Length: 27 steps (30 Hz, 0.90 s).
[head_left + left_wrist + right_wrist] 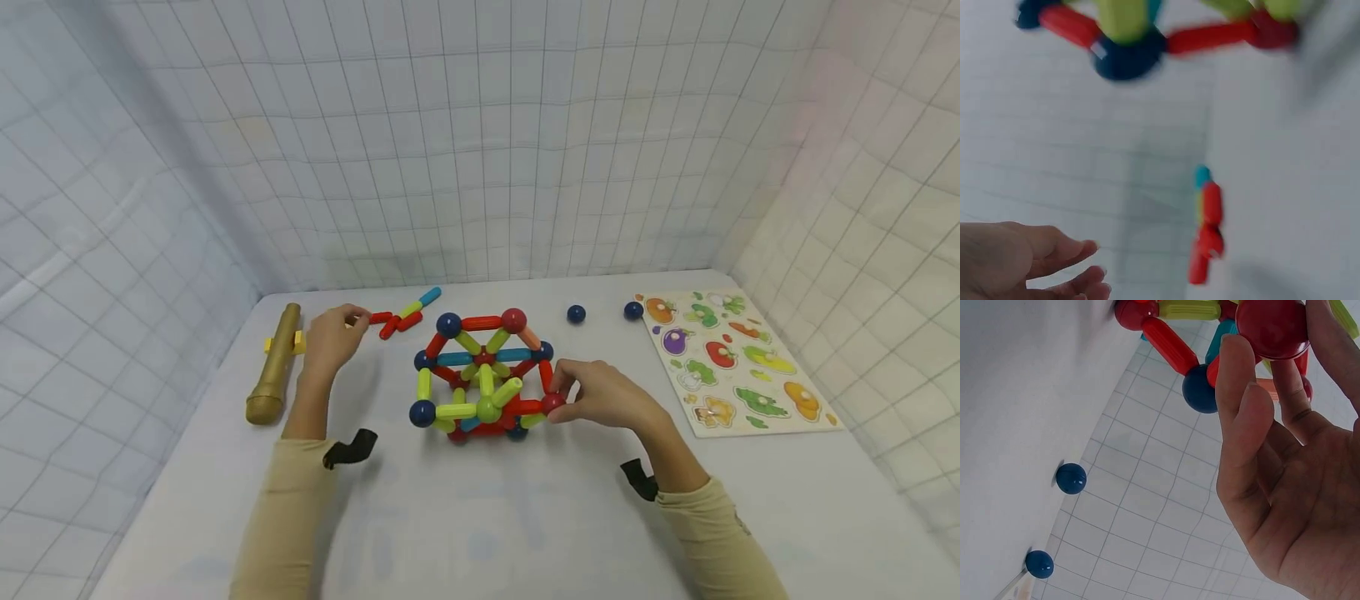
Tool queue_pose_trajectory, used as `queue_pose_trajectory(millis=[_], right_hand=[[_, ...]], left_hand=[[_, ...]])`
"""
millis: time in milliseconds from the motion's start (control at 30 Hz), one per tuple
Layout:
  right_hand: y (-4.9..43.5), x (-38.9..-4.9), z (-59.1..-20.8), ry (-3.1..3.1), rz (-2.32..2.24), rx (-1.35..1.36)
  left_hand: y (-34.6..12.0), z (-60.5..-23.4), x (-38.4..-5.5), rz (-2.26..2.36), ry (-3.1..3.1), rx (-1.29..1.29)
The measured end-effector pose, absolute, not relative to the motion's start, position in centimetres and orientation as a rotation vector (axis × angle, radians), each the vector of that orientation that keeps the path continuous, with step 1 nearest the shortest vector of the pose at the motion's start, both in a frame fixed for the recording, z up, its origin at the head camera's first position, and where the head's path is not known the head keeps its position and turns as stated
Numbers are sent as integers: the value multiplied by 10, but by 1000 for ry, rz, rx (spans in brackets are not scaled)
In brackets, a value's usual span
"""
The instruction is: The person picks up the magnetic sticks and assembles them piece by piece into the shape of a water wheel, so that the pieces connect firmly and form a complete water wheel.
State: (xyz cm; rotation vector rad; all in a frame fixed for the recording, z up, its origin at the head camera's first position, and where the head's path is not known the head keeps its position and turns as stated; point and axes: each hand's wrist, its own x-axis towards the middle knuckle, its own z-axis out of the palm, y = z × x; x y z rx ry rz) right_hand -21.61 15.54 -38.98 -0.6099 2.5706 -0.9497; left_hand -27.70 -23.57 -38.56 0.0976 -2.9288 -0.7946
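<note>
A framework of magnetic rods and balls [453, 410] stands in the middle of the table. My right hand [603, 396] pinches a red ball [1272, 328] at its front right corner between thumb and fingers. Red rods join that ball to the rest of the structure. My left hand [335, 337] hovers at the back left, its fingers loosely bent and holding nothing. Just beyond its fingertips lies a small pile of loose rods [409, 321], red, yellow-green and blue; the left wrist view shows a gap between the hand [1054, 265] and these rods [1211, 209].
Two dark blue balls, one nearer the middle [576, 314] and one farther right [633, 311], lie at the back. A vegetable picture board [720, 367] lies at the right. On the left is a gold cylindrical object [276, 367] with yellow pieces beside it. Quilted white walls surround the table.
</note>
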Motion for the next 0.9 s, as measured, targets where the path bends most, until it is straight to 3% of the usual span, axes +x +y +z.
queue_pose_trajectory(millis=[167, 400, 667, 900], right_hand=[[155, -215, -393, 2568, -959, -568], [155, -216, -389, 2560, -967, -606], [154, -219, -385, 2584, -935, -618], [155, -217, -389, 2552, -952, -621]], left_hand=[[-267, -423, -326, -508, -3136, 249], [-287, -443, -339, -259, -3164, 244], [-288, -424, -314, -695, -2969, 219], [-253, -375, -259, -1340, -2849, 100]])
